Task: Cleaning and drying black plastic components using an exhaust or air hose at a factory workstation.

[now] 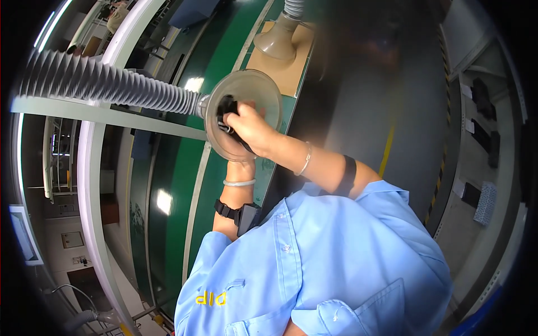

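Note:
A translucent funnel-shaped hood (270,89) hangs over the green bench, joined to a grey corrugated hose (134,87). Above it, my right hand (252,127) is closed around a black tool (228,107); its working end blurs against the hood, so I cannot make out its kind. My left hand (241,167) reaches up under the hood from below. Its fingers are mostly hidden behind the hood and my right hand, and whatever they hold does not show. A pale bangle circles each forearm, and a dark device is strapped to the left one.
A second hood (277,45) hangs over a tan board (288,75) farther along the green bench (171,185). White frame posts (89,168) stand at the left. To the right are a grey floor with a yellow line (388,147) and shelves (457,151) holding dark items.

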A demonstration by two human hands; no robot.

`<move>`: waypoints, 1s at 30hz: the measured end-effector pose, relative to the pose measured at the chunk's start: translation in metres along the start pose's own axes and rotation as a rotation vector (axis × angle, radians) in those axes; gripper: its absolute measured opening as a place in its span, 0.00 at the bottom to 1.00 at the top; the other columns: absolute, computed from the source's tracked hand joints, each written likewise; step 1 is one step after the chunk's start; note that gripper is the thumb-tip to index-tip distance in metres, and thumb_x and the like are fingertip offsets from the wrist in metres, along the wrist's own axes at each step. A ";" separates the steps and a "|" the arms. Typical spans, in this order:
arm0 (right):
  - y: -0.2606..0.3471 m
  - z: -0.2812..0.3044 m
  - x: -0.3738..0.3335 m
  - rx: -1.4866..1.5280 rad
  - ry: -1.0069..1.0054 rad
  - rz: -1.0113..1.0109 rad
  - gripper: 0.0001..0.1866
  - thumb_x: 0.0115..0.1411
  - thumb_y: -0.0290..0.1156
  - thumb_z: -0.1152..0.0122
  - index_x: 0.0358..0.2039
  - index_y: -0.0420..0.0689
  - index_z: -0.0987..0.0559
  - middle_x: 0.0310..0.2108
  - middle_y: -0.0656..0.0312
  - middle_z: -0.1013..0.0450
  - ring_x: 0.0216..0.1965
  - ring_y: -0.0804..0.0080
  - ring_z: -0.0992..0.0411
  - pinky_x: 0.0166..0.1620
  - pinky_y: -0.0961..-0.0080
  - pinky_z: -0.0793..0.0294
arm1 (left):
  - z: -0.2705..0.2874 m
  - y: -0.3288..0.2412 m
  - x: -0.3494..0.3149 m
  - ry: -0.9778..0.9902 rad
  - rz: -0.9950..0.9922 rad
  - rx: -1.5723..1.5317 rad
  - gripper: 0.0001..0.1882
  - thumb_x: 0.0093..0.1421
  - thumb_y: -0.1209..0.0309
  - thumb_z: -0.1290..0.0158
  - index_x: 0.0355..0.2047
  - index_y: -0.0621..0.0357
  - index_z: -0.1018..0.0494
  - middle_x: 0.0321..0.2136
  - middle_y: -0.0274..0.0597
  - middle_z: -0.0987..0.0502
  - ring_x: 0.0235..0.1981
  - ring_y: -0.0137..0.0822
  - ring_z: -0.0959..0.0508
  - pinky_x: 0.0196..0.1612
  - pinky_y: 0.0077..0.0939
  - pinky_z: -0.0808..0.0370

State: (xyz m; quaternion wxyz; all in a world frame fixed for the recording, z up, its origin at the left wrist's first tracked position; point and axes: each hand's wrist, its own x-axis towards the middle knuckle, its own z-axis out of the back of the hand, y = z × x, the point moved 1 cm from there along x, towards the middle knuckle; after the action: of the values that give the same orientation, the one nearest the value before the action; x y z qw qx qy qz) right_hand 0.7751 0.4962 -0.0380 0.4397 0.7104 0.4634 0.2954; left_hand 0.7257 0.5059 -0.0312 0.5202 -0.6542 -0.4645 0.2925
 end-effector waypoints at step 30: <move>0.010 0.015 -0.040 -0.803 0.023 0.675 0.18 0.44 0.23 0.45 0.39 0.46 0.26 0.35 0.59 0.33 0.40 0.61 0.35 0.48 0.71 0.34 | 0.053 -0.004 0.023 0.125 -0.105 -0.143 0.27 0.56 0.57 0.49 0.50 0.60 0.38 0.48 0.46 0.34 0.51 0.41 0.34 0.55 0.39 0.36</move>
State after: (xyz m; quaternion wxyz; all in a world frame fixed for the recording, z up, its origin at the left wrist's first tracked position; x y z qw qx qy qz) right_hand 0.7756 0.4525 -0.0358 0.5526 0.5923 0.0638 0.5829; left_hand 0.6875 0.5485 -0.0401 0.5150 -0.6814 -0.4843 0.1896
